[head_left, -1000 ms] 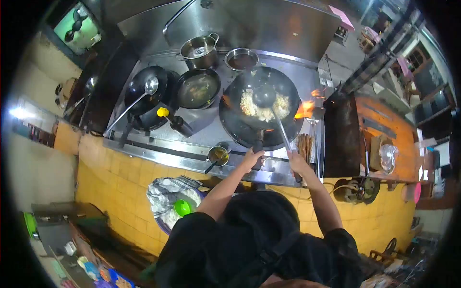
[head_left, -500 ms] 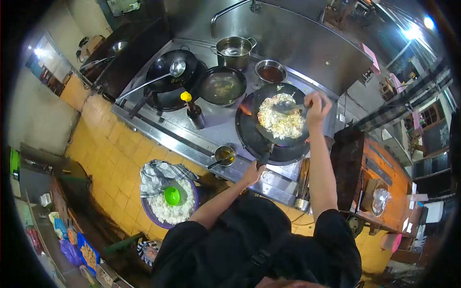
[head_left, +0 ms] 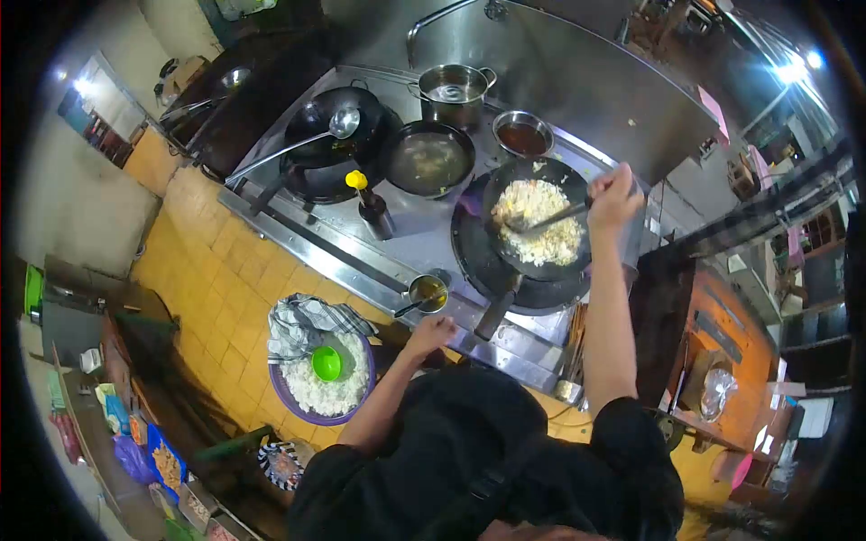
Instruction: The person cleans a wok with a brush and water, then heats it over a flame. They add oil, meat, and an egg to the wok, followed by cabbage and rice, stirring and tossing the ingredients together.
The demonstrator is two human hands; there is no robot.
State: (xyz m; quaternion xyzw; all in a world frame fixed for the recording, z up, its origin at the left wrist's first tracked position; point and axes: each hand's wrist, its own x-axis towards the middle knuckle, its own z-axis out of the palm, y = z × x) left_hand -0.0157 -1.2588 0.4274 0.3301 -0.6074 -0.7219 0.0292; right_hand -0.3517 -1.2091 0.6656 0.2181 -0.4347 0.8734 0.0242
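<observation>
My right hand is closed round the handle of a spatula. The spatula's blade rests among the rice and egg in a black frying wok. This wok sits over a larger black wok on the stove, its dark handle pointing toward me. My left hand is off that handle, holding nothing I can see, its fingers loosely bent and apart. Just beyond it stands a small metal cup of yellowish liquid with a dark-handled utensil inside.
A dark bottle with a yellow cap stands left of the woks. Behind are a pan of liquid, a metal pot and a bowl of red sauce. Below left, a purple basin holds white rice and a green bowl.
My left hand has let go of the wok handle and moved left toward the metal cup. The spatula's blade has shifted left and nearer to me through the food.
</observation>
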